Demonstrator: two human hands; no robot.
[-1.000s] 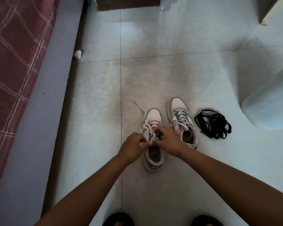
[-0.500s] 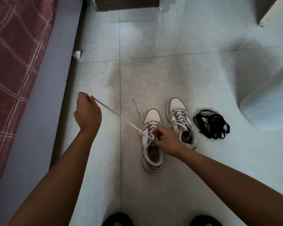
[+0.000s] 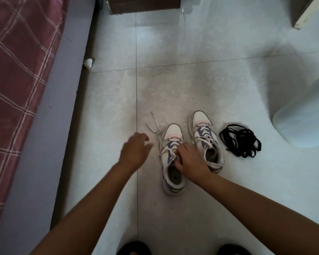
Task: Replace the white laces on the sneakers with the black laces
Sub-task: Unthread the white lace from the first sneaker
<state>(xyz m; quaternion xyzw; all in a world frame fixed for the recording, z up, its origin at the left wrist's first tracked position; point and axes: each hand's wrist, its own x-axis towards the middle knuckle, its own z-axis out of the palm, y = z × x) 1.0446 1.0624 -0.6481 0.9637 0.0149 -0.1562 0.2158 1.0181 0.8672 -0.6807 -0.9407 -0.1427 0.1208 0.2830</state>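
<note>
Left sneaker (image 3: pixel 171 161) on floor tiles (image 3: pixel 191 85), white lace (image 3: pixel 157 130) partly loosened – right hand (image 3: pixel 189 160) fingers curled, pinching lace at the tongue; left hand (image 3: pixel 135 150) beside it, fingers loosely spread, holding nothing – black laces (image 3: pixel 240 140) bundled right of the second sneaker (image 3: pixel 205 138)

Dim, flat indoor light, pale glare on the floor (image 3: pixel 173 34) tiles at top, soft shadow at right, left hand (image 3: pixel 135 151) motion-blurred, wide-angle bending at edges
</note>
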